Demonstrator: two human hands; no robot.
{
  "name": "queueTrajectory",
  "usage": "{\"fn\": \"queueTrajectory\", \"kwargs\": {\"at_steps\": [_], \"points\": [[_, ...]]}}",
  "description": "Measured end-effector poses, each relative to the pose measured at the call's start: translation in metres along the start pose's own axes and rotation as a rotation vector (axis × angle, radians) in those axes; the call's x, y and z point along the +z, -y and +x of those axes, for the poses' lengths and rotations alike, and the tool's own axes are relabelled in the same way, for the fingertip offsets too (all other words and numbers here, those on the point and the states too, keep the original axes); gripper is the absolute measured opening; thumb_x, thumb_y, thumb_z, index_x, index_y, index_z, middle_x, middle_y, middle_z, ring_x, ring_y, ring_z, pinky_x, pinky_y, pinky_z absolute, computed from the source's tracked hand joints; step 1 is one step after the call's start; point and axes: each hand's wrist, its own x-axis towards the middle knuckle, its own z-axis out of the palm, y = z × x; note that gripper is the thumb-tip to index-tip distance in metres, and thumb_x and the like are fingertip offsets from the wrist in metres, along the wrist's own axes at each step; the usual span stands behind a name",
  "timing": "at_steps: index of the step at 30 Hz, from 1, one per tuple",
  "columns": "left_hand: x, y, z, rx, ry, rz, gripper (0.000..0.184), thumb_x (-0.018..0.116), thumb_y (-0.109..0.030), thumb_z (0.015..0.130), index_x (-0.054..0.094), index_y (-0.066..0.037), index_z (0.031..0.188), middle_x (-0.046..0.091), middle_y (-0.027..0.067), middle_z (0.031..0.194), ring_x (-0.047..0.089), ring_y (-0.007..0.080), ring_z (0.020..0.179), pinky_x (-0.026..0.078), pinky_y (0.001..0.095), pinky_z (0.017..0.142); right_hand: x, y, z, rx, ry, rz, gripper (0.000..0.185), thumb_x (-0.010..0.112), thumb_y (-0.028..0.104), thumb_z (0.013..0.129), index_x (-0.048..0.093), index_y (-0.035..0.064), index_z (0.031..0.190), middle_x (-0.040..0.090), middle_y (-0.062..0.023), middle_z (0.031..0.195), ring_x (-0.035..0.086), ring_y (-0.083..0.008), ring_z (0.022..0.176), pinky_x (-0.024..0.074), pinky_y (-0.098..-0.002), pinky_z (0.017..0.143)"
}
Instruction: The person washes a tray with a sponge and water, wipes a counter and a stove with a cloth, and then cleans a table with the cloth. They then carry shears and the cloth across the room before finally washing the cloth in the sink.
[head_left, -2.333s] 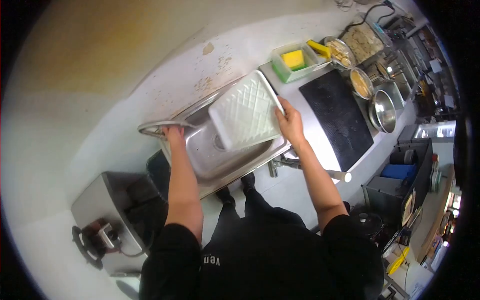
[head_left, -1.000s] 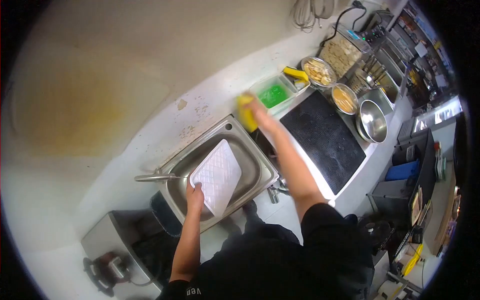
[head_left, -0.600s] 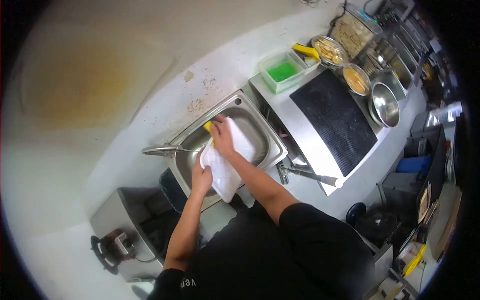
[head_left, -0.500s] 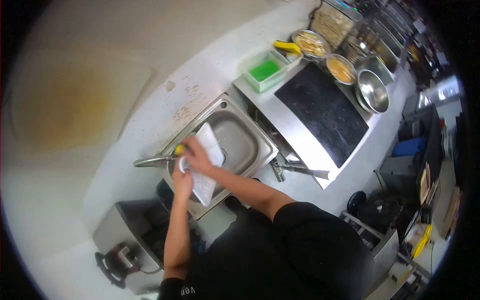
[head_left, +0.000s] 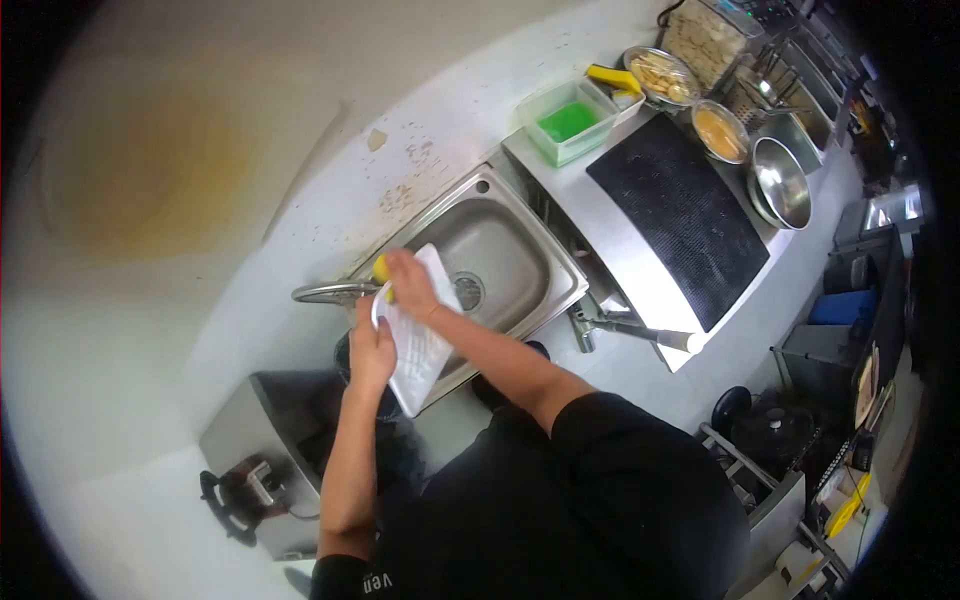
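A white rectangular tray (head_left: pixel 418 345) is tilted over the left part of the steel sink (head_left: pixel 510 245). My left hand (head_left: pixel 372 348) grips its left edge, thumb on the near face. Against the tray's upper part, my right hand (head_left: pixel 408 285) presses a yellow sponge (head_left: pixel 381 268), which shows only beside the fingers. The curved faucet (head_left: pixel 335 290) is just left of both hands, at the sink's left end. The sink drain (head_left: pixel 468 291) shows to the right of the tray.
Right of the sink, a steel counter (head_left: pixel 625 250) bears a black ribbed mat (head_left: pixel 680 215). Behind it stand a container of green liquid (head_left: pixel 568 122), two covered food bowls (head_left: pixel 720 132) and a steel bowl (head_left: pixel 780 185). A burner appliance (head_left: pixel 250 490) is at the lower left.
The right hand took the yellow sponge from the green container and brought it onto the tray. The tray moved left and tilted, held by the left hand, which earlier was at the faucet.
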Motion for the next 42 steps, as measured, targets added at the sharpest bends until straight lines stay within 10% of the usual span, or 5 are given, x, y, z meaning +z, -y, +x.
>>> {"fn": "queueTrajectory", "kwargs": {"at_steps": [3,12,22,30,42], "points": [[-0.013,-0.028,-0.018,0.096,0.02,-0.032,0.029,0.044,-0.006,0.09,0.046,-0.003,0.119,0.06,0.0277,0.1,0.058,0.0432,0.1,0.044,0.0441,0.085,-0.046,-0.041,0.039,0.082,-0.192,-0.074,0.035,0.043,0.027,0.095,0.061,-0.0017,0.088,0.062,-0.0207,0.082,0.06,-0.037,0.076,0.0464,-0.0404,0.07],[-0.028,-0.001,-0.01,0.038,0.0,0.001,0.025,0.044,-0.009,0.093,0.047,-0.002,0.116,0.059,0.024,0.106,0.059,0.0376,0.098,0.044,0.0416,0.085,0.006,0.013,0.003,-0.117,-0.097,-0.027,0.05,0.042,0.039,0.097,0.057,-0.006,0.112,0.065,-0.0226,0.096,0.062,-0.0357,0.089,0.0464,-0.0385,0.081],[-0.03,0.067,-0.048,0.096,0.485,-0.19,0.043,0.051,-0.004,0.089,0.04,0.001,0.13,0.046,0.021,0.135,0.042,0.0314,0.128,0.033,0.0361,0.104,-0.046,0.049,0.071,-0.084,-0.205,-0.302,0.045,0.065,0.045,0.081,0.06,-0.0004,0.08,0.059,-0.0186,0.071,0.058,-0.0333,0.069,0.0453,-0.0411,0.062],[0.002,0.015,0.032,0.132,-0.071,-0.27,0.033,0.051,-0.006,0.087,0.052,0.006,0.118,0.061,0.0192,0.11,0.059,0.0284,0.097,0.044,0.0371,0.086,-0.004,0.109,0.012,-0.534,-0.069,-0.181,0.026,0.064,0.028,0.083,0.06,0.0019,0.079,0.055,-0.0172,0.077,0.053,-0.0344,0.079,0.042,-0.0428,0.072],[-0.027,-0.008,0.015,0.279,-0.101,-0.182,0.044,0.042,0.005,0.082,0.045,0.003,0.126,0.055,0.0246,0.118,0.054,0.037,0.11,0.039,0.0398,0.096,0.013,0.083,0.033,-0.287,-0.354,-0.05,0.044,0.04,0.038,0.096,0.057,-0.0022,0.095,0.058,-0.0228,0.095,0.055,-0.036,0.1,0.0401,-0.0435,0.086]]}}
